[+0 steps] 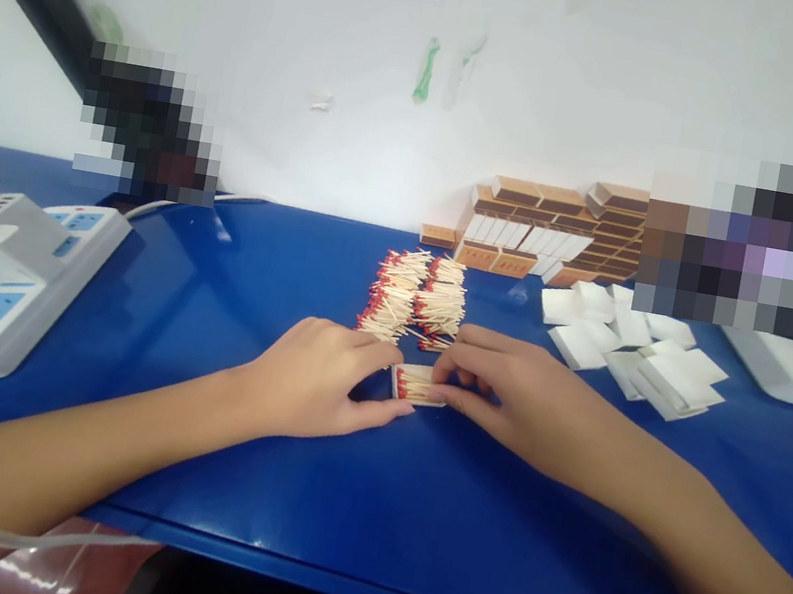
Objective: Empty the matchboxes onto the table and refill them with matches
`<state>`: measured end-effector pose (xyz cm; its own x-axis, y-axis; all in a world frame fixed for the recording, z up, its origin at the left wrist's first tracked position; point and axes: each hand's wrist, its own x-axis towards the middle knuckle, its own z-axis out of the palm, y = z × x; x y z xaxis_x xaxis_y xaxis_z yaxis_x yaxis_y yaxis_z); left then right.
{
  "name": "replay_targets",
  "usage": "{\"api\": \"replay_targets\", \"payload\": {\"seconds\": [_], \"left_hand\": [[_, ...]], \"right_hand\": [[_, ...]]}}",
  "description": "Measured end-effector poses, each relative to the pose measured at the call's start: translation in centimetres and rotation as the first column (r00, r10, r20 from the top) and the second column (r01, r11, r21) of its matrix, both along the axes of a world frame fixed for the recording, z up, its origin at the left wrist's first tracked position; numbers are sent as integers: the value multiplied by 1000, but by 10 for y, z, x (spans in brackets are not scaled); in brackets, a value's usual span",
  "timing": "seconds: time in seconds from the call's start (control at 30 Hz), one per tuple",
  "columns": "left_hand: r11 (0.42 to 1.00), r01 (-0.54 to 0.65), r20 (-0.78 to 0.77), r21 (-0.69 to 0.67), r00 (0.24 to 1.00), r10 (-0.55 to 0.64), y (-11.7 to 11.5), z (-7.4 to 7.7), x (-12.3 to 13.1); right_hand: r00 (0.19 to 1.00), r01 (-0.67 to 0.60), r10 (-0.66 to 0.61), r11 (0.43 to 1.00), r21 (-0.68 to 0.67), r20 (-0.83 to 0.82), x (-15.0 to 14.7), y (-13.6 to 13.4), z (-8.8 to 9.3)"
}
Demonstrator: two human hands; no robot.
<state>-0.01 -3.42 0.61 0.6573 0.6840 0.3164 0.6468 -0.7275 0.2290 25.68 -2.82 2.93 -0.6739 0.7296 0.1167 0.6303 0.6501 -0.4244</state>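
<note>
A small white matchbox tray (413, 383) holding red-tipped matches lies on the blue table (240, 504). My left hand (329, 377) grips its left end between thumb and fingers. My right hand (496, 380) is closed at the tray's right end, with thumb and fingertips on the tray and the matches in it. Just beyond my hands, two heaps of loose matches lie side by side, a left heap (395, 292) and a right heap (442, 297), their red heads mostly to the left.
Brown matchboxes (531, 218) are stacked against the white wall (382, 21). Several white trays (586, 344) lie scattered at the right. A white power strip (7, 303) with a plugged-in adapter sits at the left. A cable crosses the lower left.
</note>
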Motion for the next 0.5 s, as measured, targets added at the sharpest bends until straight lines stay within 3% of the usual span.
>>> {"api": "replay_targets", "payload": {"seconds": [0.4,0.5], "left_hand": [[1000,13,-18,5,1000,-13,-1,0,0],[1000,18,-20,4,1000,-18,0,1,0]], "right_hand": [[998,0,1,1000,8,-56,-5,1,-5],[995,41,-34,996,78,-92,-1,5,-1]]}}
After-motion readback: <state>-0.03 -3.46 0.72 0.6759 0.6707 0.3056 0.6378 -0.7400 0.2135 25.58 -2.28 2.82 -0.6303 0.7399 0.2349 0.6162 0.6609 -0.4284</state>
